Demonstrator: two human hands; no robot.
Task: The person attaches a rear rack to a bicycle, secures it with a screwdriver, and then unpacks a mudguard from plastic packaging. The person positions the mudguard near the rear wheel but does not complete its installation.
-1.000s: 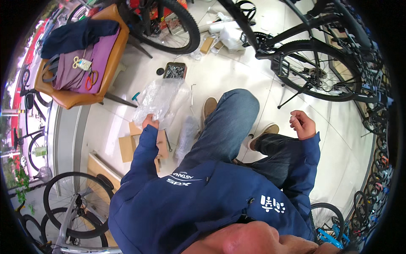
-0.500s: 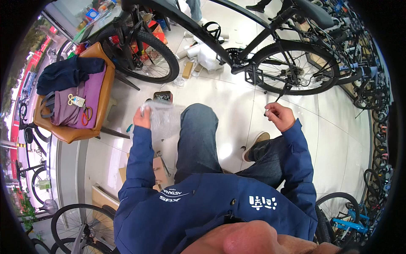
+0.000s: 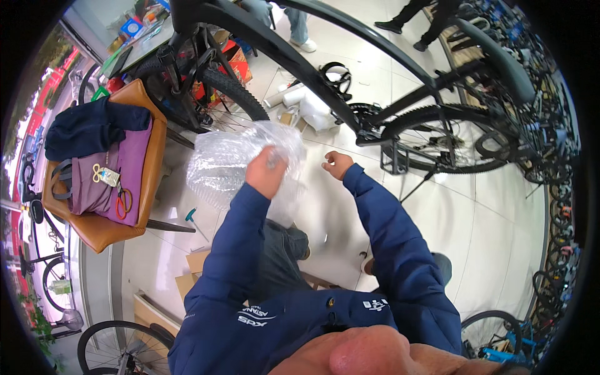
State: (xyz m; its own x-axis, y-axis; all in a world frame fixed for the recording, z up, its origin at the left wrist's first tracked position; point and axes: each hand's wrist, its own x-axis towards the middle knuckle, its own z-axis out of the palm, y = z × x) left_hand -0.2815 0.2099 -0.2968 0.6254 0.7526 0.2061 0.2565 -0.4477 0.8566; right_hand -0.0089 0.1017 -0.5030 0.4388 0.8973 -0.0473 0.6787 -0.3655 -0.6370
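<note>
"What was seen at the left?"

"Over a tan leather armchair [image 3: 94, 231], a purple cloth [image 3: 132, 165] and a crumpled navy garment [image 3: 94, 128] were draped; red-handled scissors [image 3: 119, 203] were laid on the purple."

"And on the pale, glossy tiled floor [image 3: 481, 256]?"

"A teal-handled tool [image 3: 191, 214] was found near an armchair leg, and flat tan cardboard [image 3: 186, 284] lower down."

"Were people [image 3: 297, 26] noticed?"

"Legs were shown at the top edge: some in pale blue jeans [image 3: 296, 22], others in black trousers [image 3: 410, 11]. Dark bicycles [image 3: 559, 200] were crowded along the right edge."

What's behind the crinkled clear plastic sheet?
Beyond the plastic sheet, part of a black knobbly bicycle tyre shows; whatever lies directly behind the sheet is too obscured to identify.
</note>
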